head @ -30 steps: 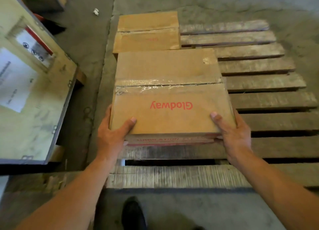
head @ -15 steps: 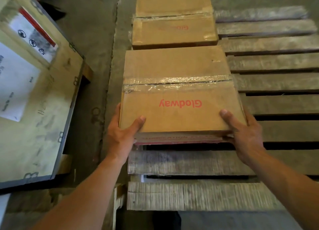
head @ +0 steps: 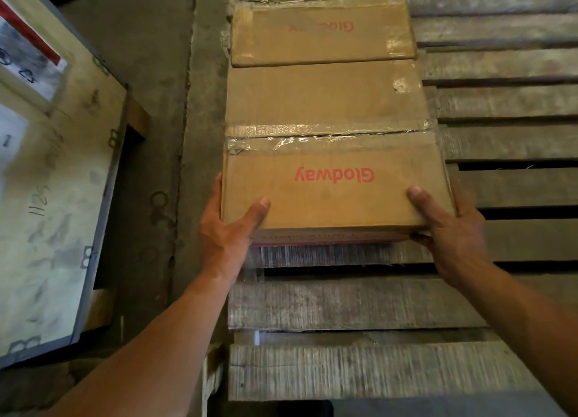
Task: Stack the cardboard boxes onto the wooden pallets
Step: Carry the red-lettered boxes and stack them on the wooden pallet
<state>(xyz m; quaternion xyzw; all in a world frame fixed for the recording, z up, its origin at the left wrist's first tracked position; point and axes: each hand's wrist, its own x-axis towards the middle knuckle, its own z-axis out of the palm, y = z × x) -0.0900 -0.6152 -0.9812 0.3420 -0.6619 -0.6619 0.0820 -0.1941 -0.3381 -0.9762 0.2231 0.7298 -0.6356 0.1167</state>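
Fingers [head: 262,208] gripping box [head: 325,103] corners, bare pallet [head: 506,141] rightward

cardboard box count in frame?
2. The near box is held at its near corners by the left hand and right hand, over the pallet's left side. The far box sits just beyond it, cut off by the frame's top. Others may be out of view.

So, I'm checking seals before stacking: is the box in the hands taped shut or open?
Taped shut. Clear tape runs along the top seam of the held box, and both flaps lie flat and closed.
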